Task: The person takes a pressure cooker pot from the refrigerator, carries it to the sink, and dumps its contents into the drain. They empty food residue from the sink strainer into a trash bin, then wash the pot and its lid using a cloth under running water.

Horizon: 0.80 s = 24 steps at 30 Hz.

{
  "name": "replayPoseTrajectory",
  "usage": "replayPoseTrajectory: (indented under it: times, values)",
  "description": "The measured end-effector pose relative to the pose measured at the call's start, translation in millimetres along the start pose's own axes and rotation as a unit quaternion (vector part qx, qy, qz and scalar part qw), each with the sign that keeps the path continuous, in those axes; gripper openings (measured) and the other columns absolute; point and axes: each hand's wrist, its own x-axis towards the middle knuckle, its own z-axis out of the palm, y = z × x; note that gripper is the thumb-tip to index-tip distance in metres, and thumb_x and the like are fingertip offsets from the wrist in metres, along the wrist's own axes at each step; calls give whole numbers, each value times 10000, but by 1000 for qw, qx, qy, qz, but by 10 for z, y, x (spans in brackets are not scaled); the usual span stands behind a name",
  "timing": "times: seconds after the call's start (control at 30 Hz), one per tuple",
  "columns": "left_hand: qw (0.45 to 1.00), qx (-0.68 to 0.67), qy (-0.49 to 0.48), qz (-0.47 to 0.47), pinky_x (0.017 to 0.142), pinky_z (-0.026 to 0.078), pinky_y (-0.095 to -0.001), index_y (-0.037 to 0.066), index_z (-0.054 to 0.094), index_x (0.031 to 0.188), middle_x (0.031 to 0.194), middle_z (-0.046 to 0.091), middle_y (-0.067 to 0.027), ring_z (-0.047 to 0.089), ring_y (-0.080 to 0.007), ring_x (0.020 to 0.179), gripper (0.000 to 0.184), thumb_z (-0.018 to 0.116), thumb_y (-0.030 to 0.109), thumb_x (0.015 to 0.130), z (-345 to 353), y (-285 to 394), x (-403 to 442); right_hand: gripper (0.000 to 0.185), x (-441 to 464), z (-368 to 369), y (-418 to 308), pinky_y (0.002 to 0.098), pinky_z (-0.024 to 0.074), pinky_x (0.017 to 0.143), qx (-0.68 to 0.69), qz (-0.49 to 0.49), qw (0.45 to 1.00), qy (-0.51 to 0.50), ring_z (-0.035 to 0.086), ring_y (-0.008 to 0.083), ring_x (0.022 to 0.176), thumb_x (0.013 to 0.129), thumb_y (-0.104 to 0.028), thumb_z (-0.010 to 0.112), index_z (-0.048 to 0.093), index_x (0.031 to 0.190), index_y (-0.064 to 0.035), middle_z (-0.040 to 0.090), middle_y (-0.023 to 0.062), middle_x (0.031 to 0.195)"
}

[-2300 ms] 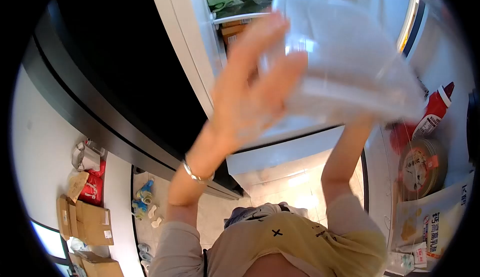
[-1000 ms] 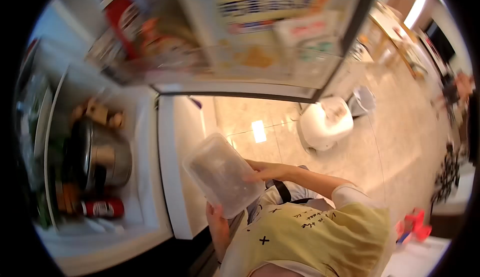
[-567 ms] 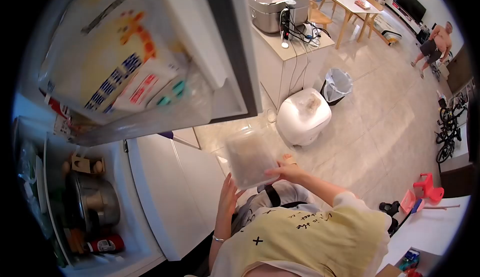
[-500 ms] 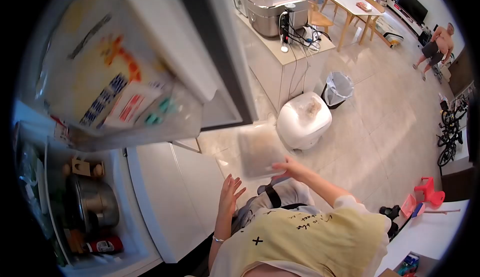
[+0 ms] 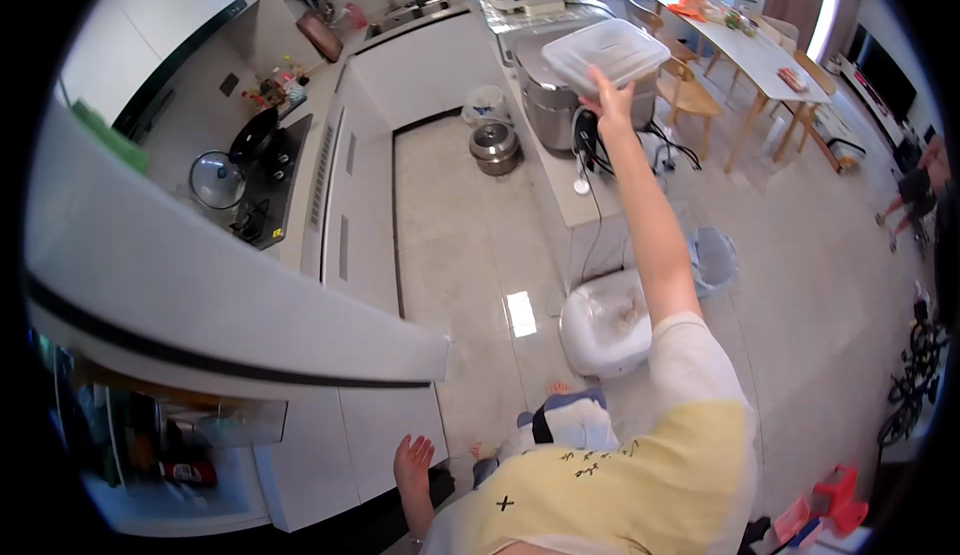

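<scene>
A translucent plastic container (image 5: 610,50) is in my right hand (image 5: 612,105), at the end of my outstretched arm. It is over the top of a silver appliance (image 5: 548,90) on the counter; whether the two touch I cannot tell. Below, at the lower left, my left hand (image 5: 414,457) is empty with its fingers apart, near the white front of the fridge (image 5: 385,445). The fridge door (image 5: 250,295) stands open at the left, and a red can (image 5: 190,471) shows inside.
Black cables (image 5: 590,145) hang by the appliance. On the floor are a white rounded bin (image 5: 605,330), a lined trash bin (image 5: 712,260) and a metal pot (image 5: 495,150). A stove (image 5: 275,180) is at the left, a dining table (image 5: 760,60) at the upper right. A person (image 5: 918,187) stands far right.
My right hand has carried the container up and away from my lap to the counter. My left hand let go of it. The view has turned, and the fridge door now shows its outer side.
</scene>
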Motion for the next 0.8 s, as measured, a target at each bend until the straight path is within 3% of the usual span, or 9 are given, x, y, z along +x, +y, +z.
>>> replayPoseTrajectory:
  times: [0.03, 0.23, 0.33, 0.43, 0.5, 0.53, 0.57, 0.6, 0.8]
  values:
    - [1000, -2, 10, 6, 854, 459, -408, -6, 396, 1172, 1076, 503, -214, 520, -315, 993, 433, 532, 247, 848, 90, 14, -102, 873, 321, 83, 19, 357, 539, 536, 0, -23, 1000, -3, 530, 277, 946, 616, -189, 772, 216, 1284, -117, 442, 127, 1171]
    - [998, -2, 59, 32, 826, 466, -392, 2, 421, 1146, 1037, 526, -194, 537, -303, 954, 403, 533, 248, 847, 308, 65, -516, 1020, 1448, 181, 199, 270, 545, 514, -165, -11, 983, 84, 547, 273, 969, 564, -267, 788, 186, 1337, 18, 424, 202, 1216]
    - [996, 5, 84, 34, 835, 455, -375, 8, 423, 1148, 1049, 518, -191, 531, -287, 954, 390, 517, 248, 855, 314, 45, -544, 1008, 1572, 126, 235, 434, 452, 847, -423, -30, 888, 177, 485, 381, 1050, 567, -478, 734, 276, 1303, 36, 401, 280, 1218]
    - [996, 8, 88, 31, 844, 445, -372, 10, 431, 1140, 1054, 514, -186, 525, -282, 958, 381, 507, 257, 860, 370, 75, -472, 982, 1488, 133, 240, 450, 339, 953, -527, -105, 817, 208, 451, 435, 1070, 569, -535, 706, 337, 1265, 53, 404, 312, 1202]
    - [996, -5, 82, 26, 822, 445, -375, 28, 444, 1132, 1043, 524, -168, 519, -275, 963, 368, 507, 269, 860, 394, 98, -362, 946, 1495, 115, 290, 419, 352, 944, -535, -233, 780, 224, 449, 409, 1089, 566, -520, 717, 379, 1230, 63, 427, 291, 1196]
    - [996, -12, 82, 15, 793, 448, -367, 55, 454, 1137, 1031, 536, -151, 524, -264, 948, 361, 512, 273, 855, 310, 73, -227, 929, 1353, 123, 149, 411, 354, 941, -487, -271, 809, 187, 461, 368, 1095, 575, -513, 716, 384, 1221, 66, 443, 273, 1192]
    - [997, -33, 70, 24, 764, 451, -361, 71, 461, 1144, 1018, 547, -137, 534, -257, 918, 365, 522, 276, 849, 263, 40, -150, 888, 1317, 150, 126, 424, 381, 910, -498, -278, 800, 186, 496, 366, 1064, 639, -564, 644, 392, 1227, 52, 524, 225, 1130]
    - [997, -21, 60, 52, 772, 456, -366, 69, 472, 1145, 1017, 554, -134, 542, -260, 914, 364, 524, 274, 849, 390, 115, -221, 670, 1177, 155, 95, 395, 424, 857, -502, -307, 789, 180, 523, 328, 1043, 765, -466, 573, 447, 1196, 32, 542, 210, 1104]
    - [989, -17, 70, 129, 774, 496, -338, 48, 507, 1089, 979, 570, -99, 571, -191, 901, 367, 578, 298, 831, 596, 595, -461, 618, -62, 114, -163, 353, 419, 728, -351, -506, 786, 46, 524, 294, 895, 769, -445, 584, 451, 1210, -33, 549, 182, 994]
